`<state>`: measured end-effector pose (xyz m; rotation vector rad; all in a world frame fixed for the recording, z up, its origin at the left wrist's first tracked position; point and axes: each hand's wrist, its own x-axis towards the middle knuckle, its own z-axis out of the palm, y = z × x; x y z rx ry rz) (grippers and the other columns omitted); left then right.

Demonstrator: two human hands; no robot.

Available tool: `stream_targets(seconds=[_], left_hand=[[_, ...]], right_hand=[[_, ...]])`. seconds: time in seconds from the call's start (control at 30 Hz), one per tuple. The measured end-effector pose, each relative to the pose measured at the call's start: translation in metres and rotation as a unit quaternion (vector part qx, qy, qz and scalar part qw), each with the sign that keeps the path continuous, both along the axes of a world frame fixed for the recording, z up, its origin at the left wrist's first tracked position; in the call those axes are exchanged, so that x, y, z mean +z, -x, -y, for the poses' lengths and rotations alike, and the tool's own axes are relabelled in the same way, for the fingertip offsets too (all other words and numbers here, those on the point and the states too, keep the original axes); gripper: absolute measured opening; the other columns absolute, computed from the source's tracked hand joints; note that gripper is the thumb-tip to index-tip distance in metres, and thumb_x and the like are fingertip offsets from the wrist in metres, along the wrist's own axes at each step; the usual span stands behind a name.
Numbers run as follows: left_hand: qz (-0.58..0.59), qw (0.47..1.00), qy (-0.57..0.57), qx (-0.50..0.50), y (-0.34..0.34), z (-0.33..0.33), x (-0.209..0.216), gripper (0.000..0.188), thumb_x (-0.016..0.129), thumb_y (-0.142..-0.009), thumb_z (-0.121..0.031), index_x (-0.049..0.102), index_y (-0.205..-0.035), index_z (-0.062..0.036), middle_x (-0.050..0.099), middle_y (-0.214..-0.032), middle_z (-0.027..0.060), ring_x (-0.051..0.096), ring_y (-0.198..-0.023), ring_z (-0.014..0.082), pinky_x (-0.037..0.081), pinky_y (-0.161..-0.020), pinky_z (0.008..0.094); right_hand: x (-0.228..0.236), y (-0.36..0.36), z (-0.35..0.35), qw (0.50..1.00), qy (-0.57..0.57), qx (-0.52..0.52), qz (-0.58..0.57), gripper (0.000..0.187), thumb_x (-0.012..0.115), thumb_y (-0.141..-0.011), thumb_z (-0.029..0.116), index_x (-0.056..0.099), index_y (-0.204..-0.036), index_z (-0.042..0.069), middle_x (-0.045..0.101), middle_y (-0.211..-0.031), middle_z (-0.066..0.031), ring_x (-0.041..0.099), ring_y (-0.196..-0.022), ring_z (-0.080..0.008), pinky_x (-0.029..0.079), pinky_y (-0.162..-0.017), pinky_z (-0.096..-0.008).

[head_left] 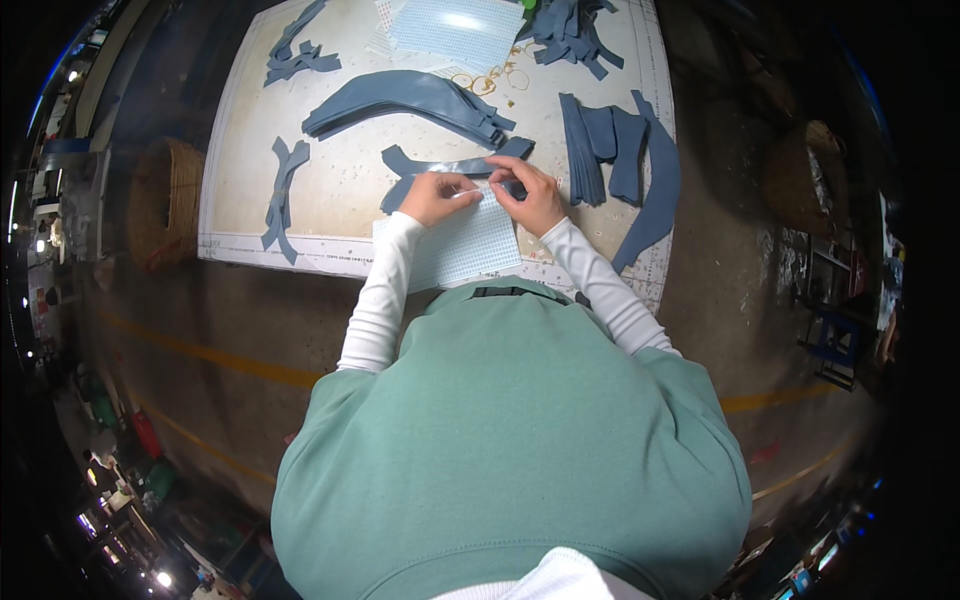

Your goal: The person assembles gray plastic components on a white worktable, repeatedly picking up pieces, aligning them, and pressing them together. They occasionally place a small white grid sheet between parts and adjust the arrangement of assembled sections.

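My left hand (440, 198) and my right hand (528, 193) are close together over the near part of the table, fingers bent into a pinch. Whatever is between the fingertips is too small to make out. Beneath them lies a sheet of small pale-blue printed stickers (465, 245), its upper part covered by my hands. Just beyond my fingers rest blue-grey cut strips (450, 168), with curved, flared ends. My hands hide part of these strips. Farther off is a stacked bundle of curved blue-grey pieces (410, 100).
More blue-grey pieces lie at the right (628, 155), and a crossed bundle (286, 195) is at the left. At the back are another sticker sheet (455, 30), rubber bands (485, 84) and a heap of strips (572, 38). Woven baskets (165, 205) stand beside the white table (240, 150).
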<state>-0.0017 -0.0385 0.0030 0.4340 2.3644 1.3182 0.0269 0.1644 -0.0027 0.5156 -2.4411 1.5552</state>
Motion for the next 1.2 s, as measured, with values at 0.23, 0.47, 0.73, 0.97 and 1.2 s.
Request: stream_targets(seconds=[0.23, 0.47, 0.73, 0.97, 1.2], left_hand=[[0.017, 1.000, -0.009, 0.000, 0.001, -0.001, -0.002, 0.017, 0.071, -0.083, -0.018, 0.071, -0.087, -0.0011, 0.065, -0.070, -0.0009, 0.054, -0.064, 0.0021, 0.046, -0.058, 0.0202], [0.021, 1.000, -0.003, -0.007, 0.002, 0.001, -0.006, 0.016, 0.071, -0.083, -0.016, 0.070, -0.089, -0.0009, 0.066, -0.073, -0.0002, 0.055, -0.067, 0.0027, 0.047, -0.061, 0.0207], [-0.002, 1.000, 0.000, -0.002, 0.002, 0.002, -0.012, 0.023, 0.073, -0.077, -0.020, 0.070, -0.091, -0.0022, 0.067, -0.073, 0.0055, 0.060, -0.067, 0.0091, 0.049, -0.064, 0.0262], [0.012, 0.999, -0.040, 0.004, 0.002, 0.003, -0.016, 0.023, 0.074, -0.075, -0.021, 0.070, -0.089, -0.0031, 0.068, -0.073, 0.0060, 0.061, -0.067, 0.0099, 0.049, -0.065, 0.0267], [-0.026, 0.998, 0.049, -0.010, -0.004, 0.008, -0.003, 0.031, 0.072, -0.079, -0.010, 0.067, -0.109, -0.0056, 0.065, -0.076, 0.0018, 0.059, -0.071, 0.0061, 0.050, -0.069, 0.0239]], right_hand=[[-0.003, -0.001, 0.009, 0.999, 0.016, 0.028, -0.043, 0.055, 0.065, -0.073, -0.008, 0.056, -0.124, 0.009, 0.057, -0.104, -0.0087, 0.065, -0.081, -0.0141, 0.053, -0.071, -0.0258], [-0.001, 0.001, 0.008, 0.998, 0.055, -0.001, 0.040, 0.056, 0.063, -0.075, -0.008, 0.056, -0.127, 0.012, 0.054, -0.108, -0.0077, 0.064, -0.085, -0.0137, 0.053, -0.074, -0.0256], [-0.007, 0.003, 0.018, 0.992, -0.017, 0.076, -0.096, 0.065, 0.059, -0.072, -0.013, 0.052, -0.131, 0.013, 0.045, -0.129, -0.0111, 0.063, -0.096, -0.0235, 0.056, -0.077, -0.0317], [-0.003, 0.001, 0.021, 0.996, 0.050, 0.071, -0.023, 0.064, 0.056, -0.073, -0.014, 0.050, -0.132, 0.009, 0.045, -0.129, -0.0127, 0.063, -0.095, -0.0213, 0.056, -0.078, -0.0292], [-0.006, 0.014, 0.010, 0.978, 0.192, 0.002, 0.084, 0.050, 0.060, -0.078, -0.010, 0.054, -0.125, 0.005, 0.050, -0.122, -0.0090, 0.062, -0.093, -0.0139, 0.055, -0.073, -0.0249]])
